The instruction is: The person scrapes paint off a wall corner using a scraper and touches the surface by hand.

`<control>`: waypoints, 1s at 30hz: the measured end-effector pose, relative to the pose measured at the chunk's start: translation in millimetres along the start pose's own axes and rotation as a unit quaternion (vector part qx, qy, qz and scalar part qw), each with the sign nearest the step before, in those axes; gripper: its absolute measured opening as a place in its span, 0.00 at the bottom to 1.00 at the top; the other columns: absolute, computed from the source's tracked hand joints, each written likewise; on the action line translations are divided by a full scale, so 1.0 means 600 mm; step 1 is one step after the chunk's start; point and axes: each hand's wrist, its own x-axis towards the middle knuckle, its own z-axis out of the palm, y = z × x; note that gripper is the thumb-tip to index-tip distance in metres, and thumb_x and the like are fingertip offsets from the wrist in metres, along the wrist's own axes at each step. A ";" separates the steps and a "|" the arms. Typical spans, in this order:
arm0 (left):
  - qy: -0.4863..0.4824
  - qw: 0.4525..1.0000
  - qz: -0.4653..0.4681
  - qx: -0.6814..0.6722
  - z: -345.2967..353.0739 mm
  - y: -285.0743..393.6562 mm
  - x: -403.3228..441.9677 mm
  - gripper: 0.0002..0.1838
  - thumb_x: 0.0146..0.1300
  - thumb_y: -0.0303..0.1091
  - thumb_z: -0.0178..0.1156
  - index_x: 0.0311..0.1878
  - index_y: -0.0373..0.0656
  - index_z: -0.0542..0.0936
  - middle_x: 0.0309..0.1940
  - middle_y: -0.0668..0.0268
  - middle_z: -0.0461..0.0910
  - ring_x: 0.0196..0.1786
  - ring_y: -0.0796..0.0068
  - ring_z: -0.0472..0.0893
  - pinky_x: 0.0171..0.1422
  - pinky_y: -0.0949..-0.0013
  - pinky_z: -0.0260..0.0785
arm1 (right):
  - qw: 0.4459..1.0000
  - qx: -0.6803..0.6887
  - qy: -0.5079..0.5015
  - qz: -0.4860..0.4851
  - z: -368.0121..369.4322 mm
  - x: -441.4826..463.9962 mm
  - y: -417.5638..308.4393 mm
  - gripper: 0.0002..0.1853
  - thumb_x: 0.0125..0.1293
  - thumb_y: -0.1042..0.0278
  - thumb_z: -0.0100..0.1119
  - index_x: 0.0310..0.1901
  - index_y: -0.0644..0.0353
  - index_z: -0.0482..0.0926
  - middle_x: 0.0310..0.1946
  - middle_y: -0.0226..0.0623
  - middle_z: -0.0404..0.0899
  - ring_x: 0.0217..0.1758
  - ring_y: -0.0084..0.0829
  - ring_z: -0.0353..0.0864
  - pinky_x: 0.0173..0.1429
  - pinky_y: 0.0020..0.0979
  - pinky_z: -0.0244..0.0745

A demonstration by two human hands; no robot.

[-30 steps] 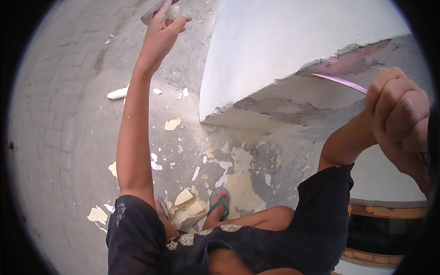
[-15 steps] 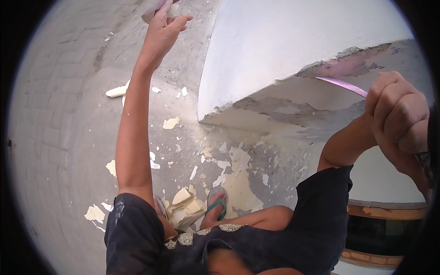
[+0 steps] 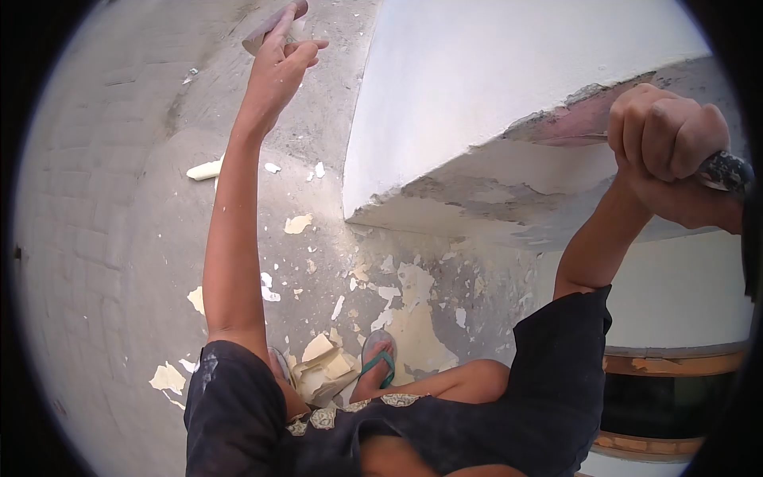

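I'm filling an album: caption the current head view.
Right hand gripping a speckled dark-handled tool by a peeling white wall, pale flakes on grey ground.

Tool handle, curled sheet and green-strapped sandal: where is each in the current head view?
Tool handle (image 3: 726,170): head view, on the paint-spotted part protruding from the right hand (image 3: 666,133).
Curled sheet (image 3: 258,34): head view, on its outer face.
Green-strapped sandal (image 3: 386,358): head view, on its strap.

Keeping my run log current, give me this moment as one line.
left hand: holding curled sheet; right hand: gripping speckled handle; blade: by peeling patch; ground: pale flakes
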 end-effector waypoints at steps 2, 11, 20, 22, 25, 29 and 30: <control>0.014 1.000 0.003 -0.005 -0.006 -0.005 0.007 0.42 0.62 0.45 0.53 0.79 0.42 0.56 0.58 0.51 0.80 0.59 0.50 0.81 0.74 0.44 0.59 | 1.000 -0.003 0.005 -0.015 -0.001 -0.004 -0.013 0.34 0.63 0.27 0.53 0.20 0.53 0.67 0.13 0.21 0.61 0.13 0.17 0.59 0.17 0.21 0.53; 0.008 0.998 0.034 -0.050 0.025 0.027 -0.004 0.43 0.60 0.33 0.62 0.78 0.39 0.56 0.41 0.54 0.87 0.46 0.67 0.86 0.59 0.59 0.74 | 0.959 0.078 0.240 0.129 0.125 -0.119 0.033 0.31 0.68 0.34 0.58 0.25 0.60 0.73 0.13 0.25 0.64 0.15 0.17 0.63 0.18 0.23 0.55; -0.047 0.994 0.096 0.009 0.092 0.158 -0.054 0.51 0.59 0.37 0.73 0.77 0.31 0.52 0.30 0.61 0.84 0.35 0.77 0.83 0.39 0.74 0.76 | 0.926 -0.051 0.021 0.374 0.279 -0.208 0.109 0.18 0.72 0.53 0.58 0.45 0.62 0.79 0.28 0.49 0.81 0.30 0.50 0.82 0.38 0.44 0.74; -0.048 0.983 0.174 -0.031 0.126 0.182 -0.058 0.56 0.54 0.39 0.77 0.78 0.31 0.50 0.41 0.54 0.82 0.42 0.73 0.84 0.46 0.70 0.79 | 0.942 -0.081 0.059 0.321 0.287 -0.229 0.128 0.18 0.72 0.51 0.58 0.44 0.62 0.79 0.29 0.48 0.82 0.32 0.49 0.82 0.39 0.44 0.75; -0.070 0.973 0.217 -0.028 0.162 0.222 -0.055 0.65 0.45 0.41 0.82 0.78 0.31 0.48 0.62 0.47 0.72 0.52 0.66 0.82 0.59 0.61 0.80 | 0.947 -0.116 0.070 0.290 0.294 -0.259 0.134 0.19 0.70 0.50 0.59 0.43 0.61 0.81 0.30 0.46 0.82 0.33 0.48 0.83 0.40 0.43 0.76; -0.100 0.974 0.201 0.012 0.193 0.253 -0.054 0.65 0.45 0.39 0.82 0.78 0.32 0.46 0.64 0.47 0.70 0.52 0.66 0.82 0.58 0.60 0.81 | 0.928 -0.088 0.089 0.350 0.307 -0.334 0.135 0.20 0.69 0.48 0.60 0.41 0.61 0.83 0.31 0.45 0.83 0.34 0.47 0.83 0.41 0.42 0.77; -0.111 0.979 0.173 -0.003 0.197 0.263 -0.058 0.65 0.46 0.39 0.82 0.78 0.32 0.46 0.65 0.47 0.69 0.52 0.66 0.82 0.58 0.59 0.81 | 0.912 -0.077 0.108 0.388 0.302 -0.350 0.124 0.18 0.68 0.50 0.62 0.42 0.60 0.83 0.32 0.45 0.84 0.35 0.46 0.84 0.41 0.41 0.78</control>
